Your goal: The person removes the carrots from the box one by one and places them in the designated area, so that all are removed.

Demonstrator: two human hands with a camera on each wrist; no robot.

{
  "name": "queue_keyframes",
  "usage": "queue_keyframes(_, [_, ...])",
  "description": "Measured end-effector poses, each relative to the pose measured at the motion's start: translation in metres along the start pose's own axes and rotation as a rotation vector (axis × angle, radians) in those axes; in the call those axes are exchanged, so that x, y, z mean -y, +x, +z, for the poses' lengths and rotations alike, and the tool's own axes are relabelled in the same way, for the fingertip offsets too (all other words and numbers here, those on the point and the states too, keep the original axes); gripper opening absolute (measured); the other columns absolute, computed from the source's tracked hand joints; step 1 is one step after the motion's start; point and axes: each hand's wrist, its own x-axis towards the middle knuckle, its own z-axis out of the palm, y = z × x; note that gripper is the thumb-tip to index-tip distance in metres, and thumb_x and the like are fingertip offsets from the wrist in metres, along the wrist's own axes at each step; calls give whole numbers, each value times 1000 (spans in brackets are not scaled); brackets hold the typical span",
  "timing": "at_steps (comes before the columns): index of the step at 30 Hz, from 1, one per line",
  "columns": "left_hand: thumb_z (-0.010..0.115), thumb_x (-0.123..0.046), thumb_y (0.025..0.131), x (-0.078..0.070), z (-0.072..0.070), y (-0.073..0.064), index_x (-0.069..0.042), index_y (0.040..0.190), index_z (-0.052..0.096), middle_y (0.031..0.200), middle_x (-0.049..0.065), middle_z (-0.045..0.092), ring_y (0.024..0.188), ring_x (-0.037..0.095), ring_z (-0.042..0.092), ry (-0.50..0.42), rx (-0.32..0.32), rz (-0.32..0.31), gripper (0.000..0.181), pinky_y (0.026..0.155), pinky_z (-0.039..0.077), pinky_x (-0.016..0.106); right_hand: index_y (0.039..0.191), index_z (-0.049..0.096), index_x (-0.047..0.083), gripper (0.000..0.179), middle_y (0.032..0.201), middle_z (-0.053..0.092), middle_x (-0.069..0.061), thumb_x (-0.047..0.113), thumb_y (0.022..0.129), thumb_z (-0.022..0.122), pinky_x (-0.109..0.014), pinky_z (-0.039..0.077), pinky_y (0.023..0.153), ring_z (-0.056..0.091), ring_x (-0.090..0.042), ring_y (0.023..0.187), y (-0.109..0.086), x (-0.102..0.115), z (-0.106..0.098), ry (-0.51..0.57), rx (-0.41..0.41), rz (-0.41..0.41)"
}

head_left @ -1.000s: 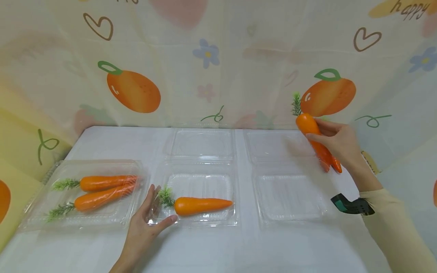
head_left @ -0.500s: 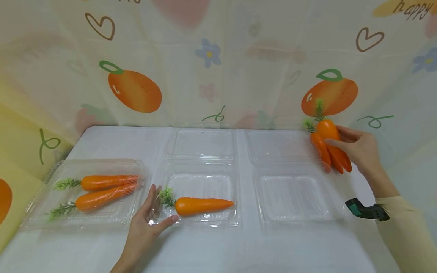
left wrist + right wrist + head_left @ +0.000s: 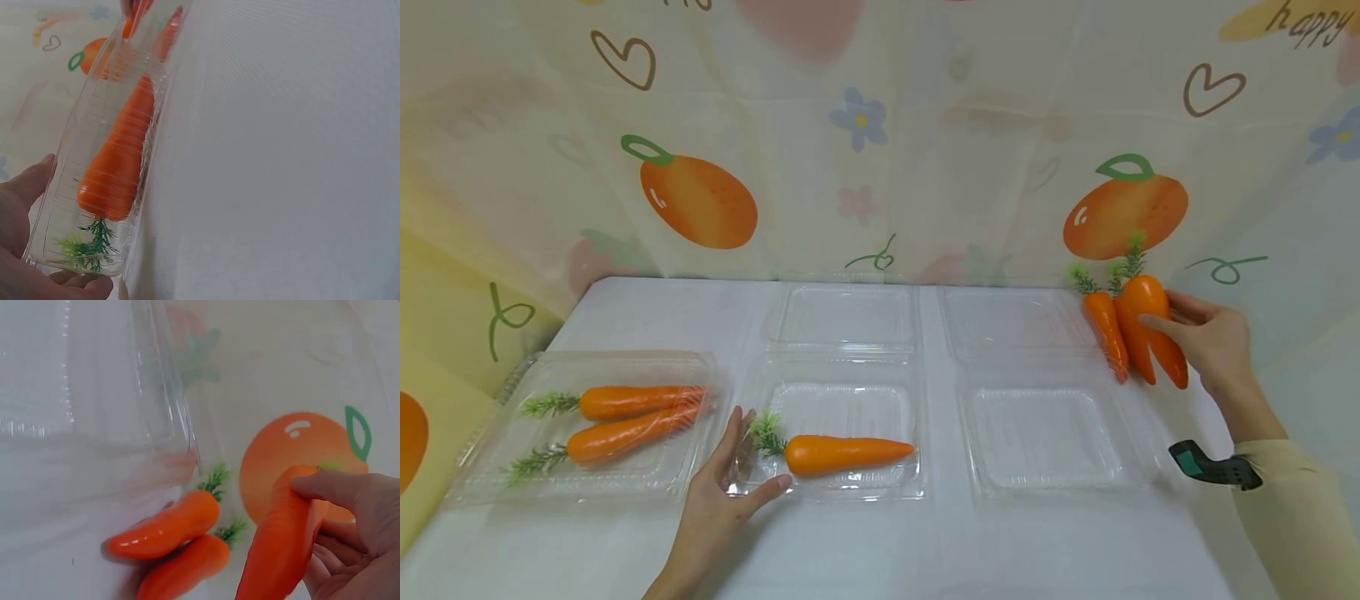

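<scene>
My right hand (image 3: 1213, 342) pinches a carrot (image 3: 1150, 298) between thumb and fingers at the table's far right, its leafy top pointing up. Two more carrots lie just left of it, one at the outer left (image 3: 1105, 327) and one partly hidden behind the held one (image 3: 1133, 343); the right wrist view shows both on the white surface. My left hand (image 3: 718, 492) holds the left end of an open clear plastic container (image 3: 917, 479), thumb at the front edge, fingers at the side. Inside lies a single carrot (image 3: 119, 156), its leaves toward that hand.
A closed clear container (image 3: 658, 483) with two carrots stands at the left. Right of the middle one is another open container (image 3: 1045, 433) with nothing in it, lid folded back. A patterned cloth (image 3: 910, 150) hangs behind the white table (image 3: 925, 550).
My right hand has moved right and slightly down with its carrot, which now stands farther right, so the two carrots beside it show more. The left hand has stayed put.
</scene>
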Motion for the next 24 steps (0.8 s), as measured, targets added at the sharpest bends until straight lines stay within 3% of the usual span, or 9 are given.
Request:
queue_keyframes(3, [85,-17,76,-1,0,0,-10,157,15,158,10,29,144,31,25,-18,7,6,108,100,20,-3,148,39,3,71,141,47,-30,44,94,61,-4,47,66,56,-24,104,4,-5,-1,1,-26,29])
queue_keyframes(7, [85,-16,76,0,0,0,-10,157,15,158,10,30,144,31,25,-33,4,12,107,101,21,-2,148,38,3,70,142,46,-29,42,94,61,-4,48,66,51,-37,115,9,-13,0,1,-51,56])
queue_keyframes(14, [85,-18,76,1,-1,-2,-11,157,15,158,9,31,145,31,24,3,-5,3,107,99,20,-3,147,40,2,68,141,47,-29,40,95,61,-2,45,63,49,-8,94,16,-29,3,24,-70,88])
queue_keyframes(24, [85,-17,76,1,-1,-1,-10,157,15,158,10,29,144,32,26,-17,3,6,107,100,21,-2,149,38,5,67,145,45,-27,38,95,60,-3,46,63,49,-7,93,30,-37,3,44,-71,152])
